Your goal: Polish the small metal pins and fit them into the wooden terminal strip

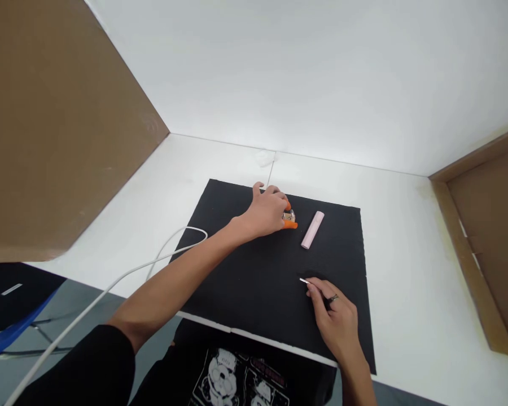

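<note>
My left hand is at the upper middle of the black mat, its fingers bent over a small orange thing with metal and tan parts. The hand covers much of it, so its kind is unclear. My right hand, with a ring on one finger, is at the lower right of the mat. Between thumb and fingertips it pinches a thin whitish strip, with one end sticking out to the left. A pale pink, narrow, box-shaped thing lies slanted on the mat, right of my left hand and apart from both hands.
The black mat lies on a white table. A white cable crosses the table's left side and loops onto the mat. Brown boards stand at left and right, with a white wall behind. Clear plastic lies at the back.
</note>
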Demonstrator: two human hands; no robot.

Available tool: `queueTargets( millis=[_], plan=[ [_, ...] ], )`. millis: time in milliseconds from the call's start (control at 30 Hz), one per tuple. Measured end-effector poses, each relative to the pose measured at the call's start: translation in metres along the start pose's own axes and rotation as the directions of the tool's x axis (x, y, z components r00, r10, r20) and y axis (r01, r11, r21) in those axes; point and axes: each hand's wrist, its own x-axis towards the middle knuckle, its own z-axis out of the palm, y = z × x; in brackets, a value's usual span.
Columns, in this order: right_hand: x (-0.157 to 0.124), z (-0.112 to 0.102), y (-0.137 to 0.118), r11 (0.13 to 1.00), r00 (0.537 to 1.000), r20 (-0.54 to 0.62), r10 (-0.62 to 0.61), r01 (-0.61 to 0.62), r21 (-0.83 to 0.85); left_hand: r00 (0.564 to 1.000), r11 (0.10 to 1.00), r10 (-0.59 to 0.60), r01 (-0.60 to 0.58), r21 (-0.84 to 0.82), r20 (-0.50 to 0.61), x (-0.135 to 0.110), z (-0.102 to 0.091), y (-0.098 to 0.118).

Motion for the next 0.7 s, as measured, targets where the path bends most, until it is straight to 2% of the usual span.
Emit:
queueTargets(
  millis=[267,700],
  plan=[
    [0.000,0.000,-0.001,1.000,1.000,-0.006,-0.002,0.002,0.016,1.000,1.000,0.012,-0.011,0.027,-0.025,0.014,0.007,0.008],
    [-0.001,0.001,0.001,1.000,1.000,-0.004,0.006,-0.006,0.025,0.993,0.993,0.095,-0.089,0.082,-0.076,0.006,0.013,0.011]
  ],
)
